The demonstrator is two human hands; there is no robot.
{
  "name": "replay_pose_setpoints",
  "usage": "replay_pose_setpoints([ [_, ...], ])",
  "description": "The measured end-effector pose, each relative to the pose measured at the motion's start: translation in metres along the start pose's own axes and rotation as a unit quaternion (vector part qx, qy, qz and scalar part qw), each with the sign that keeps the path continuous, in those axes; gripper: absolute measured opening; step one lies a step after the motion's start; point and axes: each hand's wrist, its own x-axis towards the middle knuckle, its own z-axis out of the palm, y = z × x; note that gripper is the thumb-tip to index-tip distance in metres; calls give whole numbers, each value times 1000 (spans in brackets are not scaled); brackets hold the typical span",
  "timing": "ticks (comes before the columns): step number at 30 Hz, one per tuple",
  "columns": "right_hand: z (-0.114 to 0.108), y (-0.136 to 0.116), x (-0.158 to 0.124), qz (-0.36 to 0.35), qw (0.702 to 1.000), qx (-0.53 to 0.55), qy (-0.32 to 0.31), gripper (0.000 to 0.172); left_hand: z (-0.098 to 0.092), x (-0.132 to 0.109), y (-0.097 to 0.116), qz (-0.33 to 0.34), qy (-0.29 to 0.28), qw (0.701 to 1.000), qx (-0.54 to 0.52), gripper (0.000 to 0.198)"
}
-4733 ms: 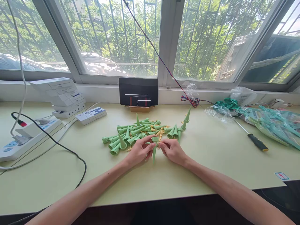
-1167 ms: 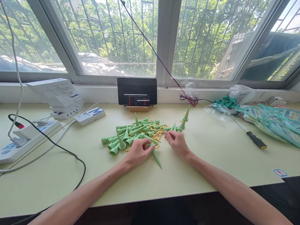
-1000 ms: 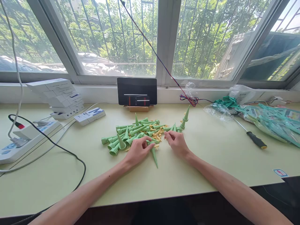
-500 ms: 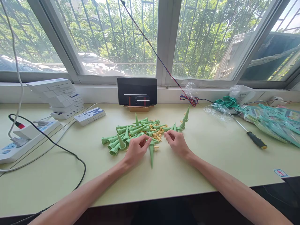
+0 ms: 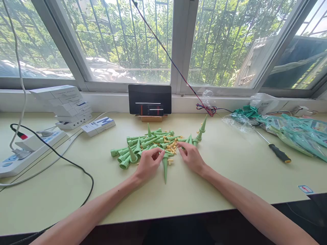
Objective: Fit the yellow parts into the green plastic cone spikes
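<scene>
My left hand (image 5: 150, 161) is closed, thumb and forefinger pinched at the wide end of a green plastic spike (image 5: 165, 170). That spike's point faces the table's front edge. My right hand (image 5: 191, 156) reaches beside small yellow plastic pieces (image 5: 171, 147), its thumb and forefinger apart with nothing visible between them. Beyond and left of my hands lies a heap of green plastic spikes (image 5: 143, 143), several lying flat and a few standing point up. Another green spike (image 5: 202, 128), tilted, stands past my right hand with a yellow piece on its side.
A phone (image 5: 151, 110) leans on a black tablet (image 5: 149, 95) at the back. White boxes (image 5: 67, 105) and a power strip (image 5: 33, 149) with cables are on the left. On the right lie a screwdriver (image 5: 279, 153) and green plastic bags (image 5: 293, 131).
My right hand has shifted slightly left toward the yellow pieces, and its thumb and forefinger have parted. My left hand and its spike are where they were.
</scene>
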Motion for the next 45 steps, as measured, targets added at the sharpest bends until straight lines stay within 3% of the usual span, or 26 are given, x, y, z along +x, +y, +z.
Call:
replay_pose_setpoints([
  [11,8,3,6,-72,993,-77,-49,33,0,-1,4,10,-6,1000,1,32],
  [36,6,0,5,-27,982,-164,-90,32,1,-2,4,27,-5,1000,1,31],
  [45,5,0,4,-22,979,-181,-96,25,0,-2,4,22,-10,1000,8,31],
])
